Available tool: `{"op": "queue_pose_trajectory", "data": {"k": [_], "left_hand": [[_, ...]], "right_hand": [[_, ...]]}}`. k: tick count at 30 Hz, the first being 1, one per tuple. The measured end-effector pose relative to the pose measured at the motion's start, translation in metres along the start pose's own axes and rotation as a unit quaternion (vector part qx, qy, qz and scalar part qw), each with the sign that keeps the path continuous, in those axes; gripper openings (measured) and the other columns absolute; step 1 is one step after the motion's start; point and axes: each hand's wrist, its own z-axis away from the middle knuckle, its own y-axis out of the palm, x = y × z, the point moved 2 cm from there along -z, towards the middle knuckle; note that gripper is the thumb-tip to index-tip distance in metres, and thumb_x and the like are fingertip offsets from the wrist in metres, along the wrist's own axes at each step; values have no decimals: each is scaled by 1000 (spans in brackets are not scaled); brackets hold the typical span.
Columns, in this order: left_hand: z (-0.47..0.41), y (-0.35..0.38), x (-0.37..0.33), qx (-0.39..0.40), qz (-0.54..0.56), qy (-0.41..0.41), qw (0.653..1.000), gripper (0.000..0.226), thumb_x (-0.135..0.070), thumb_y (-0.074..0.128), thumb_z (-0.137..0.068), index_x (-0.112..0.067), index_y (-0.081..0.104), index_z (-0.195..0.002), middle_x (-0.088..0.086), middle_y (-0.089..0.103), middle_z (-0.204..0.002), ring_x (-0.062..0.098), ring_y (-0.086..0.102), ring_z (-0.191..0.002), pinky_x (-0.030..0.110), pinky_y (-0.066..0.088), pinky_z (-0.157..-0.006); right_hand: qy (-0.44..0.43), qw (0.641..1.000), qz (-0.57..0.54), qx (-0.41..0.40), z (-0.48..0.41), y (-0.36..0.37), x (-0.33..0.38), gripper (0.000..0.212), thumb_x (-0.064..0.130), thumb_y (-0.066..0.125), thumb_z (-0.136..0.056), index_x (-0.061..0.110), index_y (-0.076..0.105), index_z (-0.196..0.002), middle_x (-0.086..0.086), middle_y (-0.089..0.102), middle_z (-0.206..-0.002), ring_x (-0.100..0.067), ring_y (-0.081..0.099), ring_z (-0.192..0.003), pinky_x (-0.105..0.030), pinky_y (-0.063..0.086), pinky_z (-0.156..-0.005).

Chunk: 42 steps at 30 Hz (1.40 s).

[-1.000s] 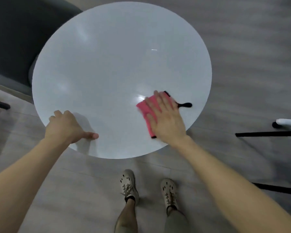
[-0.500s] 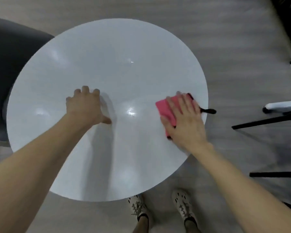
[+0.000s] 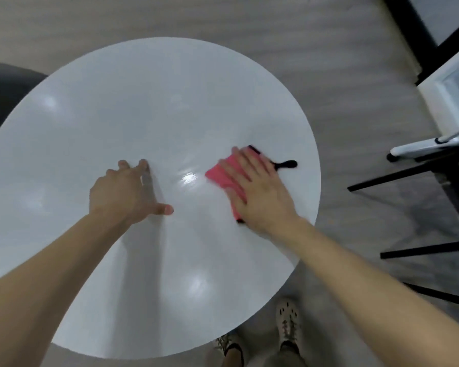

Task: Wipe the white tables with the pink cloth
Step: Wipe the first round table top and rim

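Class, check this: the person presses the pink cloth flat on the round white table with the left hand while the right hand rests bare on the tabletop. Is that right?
Not quite: the hands are swapped. In the head view the right hand presses the pink cloth flat on the round white table, while the left hand rests bare on the tabletop.

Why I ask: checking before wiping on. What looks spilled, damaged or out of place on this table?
Nothing stands out. The white table shows only glare; the pink cloth lies flat under the right hand.
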Motion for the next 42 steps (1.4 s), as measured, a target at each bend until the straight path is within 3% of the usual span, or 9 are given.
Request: {"op": "queue_pose_trajectory", "data": {"k": [6,13,17,20,24,27,31,34,42], "left_hand": [[0,-9,-10,21,10,-12,1000,114,-70,94,-59,-21,41,-148,10,50,-126,37,57,-113,48,56,-83],[1,-9,-9,26,19,9,999,119,-77,93,-50,-18,39,-140,10,48,-117,35,55,-103,48,57,-77],[-2,-4,-5,12,24,2,1000,122,-73,94,-51,-24,35,-145,6,46,-125,31,49,-112,45,55,-75],[2,-5,-7,11,25,-9,1000,126,-73,93,-51,-27,33,-151,3,45,-133,28,48,-118,40,51,-74],[-10,-33,-4,37,53,-26,998,81,-61,96,-59,-35,62,-127,-8,65,-110,20,65,-96,34,51,-72],[-36,-67,12,6,68,-44,997,64,-50,98,-64,-38,74,-122,-9,75,-109,23,70,-99,36,56,-83],[-93,-81,28,-5,70,-70,995,132,-59,102,-52,-39,34,-163,8,36,-167,37,41,-149,58,46,-111],[-129,-74,29,47,81,-38,995,152,-62,104,-43,-45,14,-165,8,25,-167,40,32,-148,65,48,-109],[-135,-73,28,34,70,-25,997,154,-64,102,-41,-46,13,-166,0,32,-154,31,45,-131,53,58,-89]], "right_hand": [[246,966,61,-59,-61,0,-36,62,43,28,-112,15,36,-167,-24,28,-173,-39,20,-164,-59,12,-133],[-261,959,-73,87,-22,2,40,56,42,44,-113,20,46,-164,-9,35,-174,-29,20,-166,-52,14,-134],[25,999,22,28,-95,-11,-97,59,48,31,-114,25,34,-169,-9,26,-178,-27,17,-166,-52,14,-134],[202,978,40,-26,-121,-3,-66,64,45,23,-114,16,29,-170,-20,19,-178,-35,13,-166,-56,9,-134],[-136,985,-45,95,-76,9,60,60,42,31,-114,19,33,-169,-16,17,-179,-34,5,-168,-55,7,-134],[-322,938,-79,96,-85,9,21,51,40,41,-114,27,48,-163,-5,35,-174,-28,17,-166,-53,14,-134],[23,1000,-5,-10,-177,8,-98,51,36,33,-114,30,45,-163,-15,43,-168,-37,25,-163,-58,18,-132],[214,976,24,-19,-198,7,-101,63,47,20,-114,21,26,-171,-21,18,-178,-36,12,-166,-57,11,-133],[-294,945,-100,108,-152,16,26,57,43,42,-113,25,39,-167,-8,24,-178,-27,10,-168,-52,13,-134]]}}
